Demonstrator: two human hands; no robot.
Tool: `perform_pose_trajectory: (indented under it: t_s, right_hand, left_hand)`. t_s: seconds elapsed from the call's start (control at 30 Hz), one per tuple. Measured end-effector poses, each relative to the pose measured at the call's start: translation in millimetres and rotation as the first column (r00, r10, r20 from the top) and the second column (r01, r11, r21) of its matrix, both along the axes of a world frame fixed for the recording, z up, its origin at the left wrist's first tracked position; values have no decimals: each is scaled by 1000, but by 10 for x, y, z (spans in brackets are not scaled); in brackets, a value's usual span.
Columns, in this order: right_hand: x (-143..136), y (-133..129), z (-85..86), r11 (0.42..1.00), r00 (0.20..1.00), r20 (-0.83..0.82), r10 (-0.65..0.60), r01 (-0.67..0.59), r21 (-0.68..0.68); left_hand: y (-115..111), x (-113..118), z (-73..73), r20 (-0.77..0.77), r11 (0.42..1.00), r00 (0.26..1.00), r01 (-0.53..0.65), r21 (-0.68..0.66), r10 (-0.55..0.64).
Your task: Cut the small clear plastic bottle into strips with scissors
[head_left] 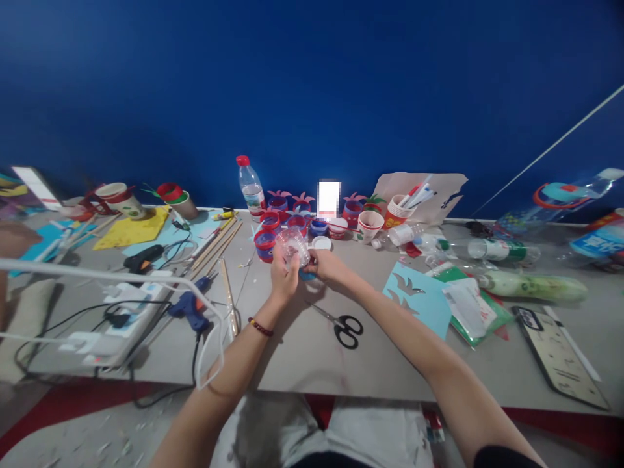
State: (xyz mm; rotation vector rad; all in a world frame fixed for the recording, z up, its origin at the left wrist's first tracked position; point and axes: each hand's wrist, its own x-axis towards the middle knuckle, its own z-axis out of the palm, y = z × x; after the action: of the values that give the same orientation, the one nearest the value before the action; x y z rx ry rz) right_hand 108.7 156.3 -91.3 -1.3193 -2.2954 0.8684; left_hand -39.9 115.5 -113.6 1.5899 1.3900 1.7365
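In my left hand (283,278) is a clear ribbed plastic piece (294,242), which looks like a cut section of bottle. The fingers and thumb wrap around it from below and the left. At its right side my right hand (322,265) is closed, the fingertips bent in against something blue (307,275); what exactly it is I cannot tell. A pair of black-handled scissors (347,330) lies on the table just below both hands. Behind them stand several red and blue painted cups (266,244) with leaf-shaped tops, and a white lid (322,244).
To the left are a blue glue gun (191,311), a power strip (129,325) with cables, and wooden sticks (214,250). Cut blue paper (424,302), plastic bottles (504,250) and a phone (558,354) lie to the right. Another person's hand (17,240) shows far left.
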Motion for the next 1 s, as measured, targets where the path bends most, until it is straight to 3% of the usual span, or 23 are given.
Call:
perform_pose_trajectory:
  t_s: [0.2,0.37,0.57,0.77,0.93,1.0]
  right_hand:
    - [-96,152,-14,997,993,-110,-47,53,48]
    - [-196,254,23,983,972,-168,-162,174,58]
    - [-191,174,168,962,955,-181,-236,256,95]
    - [229,-102,283,950,961,91,-260,237,204]
    - [763,-57,43,922,904,292,-311,213,324]
    - [903,21,-86,922,903,329,-277,153,356]
  left_hand:
    - [13,-22,28,49,1000,999,-14,24,13]
    - [20,-18,43,97,1000,995,-23,15,21]
    - [15,-12,35,78,1000,997,-13,8,12]
    - [7,-11,26,14,1000,1000,-12,1,12]
    - [10,3,9,49,1000,999,16,-19,-15]
    - [3,10,17,52,999,998,31,-15,-30]
